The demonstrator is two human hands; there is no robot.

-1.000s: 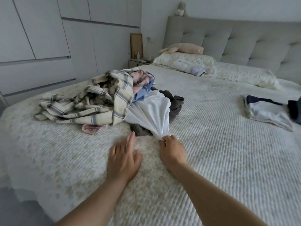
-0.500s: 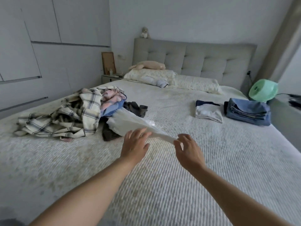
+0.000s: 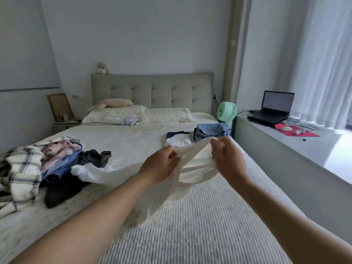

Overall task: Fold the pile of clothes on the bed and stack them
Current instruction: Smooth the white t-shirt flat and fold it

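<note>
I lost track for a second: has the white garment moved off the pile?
Yes. The white garment has been pulled away from the pile and lifted above the bed.

A single wide-angle head camera looked forward and slightly down from the foot end of the bed toward the headboard — both forearms reached in close from the bottom edge, the window ledge ran along the right, and straight lines bowed near the edges.
</note>
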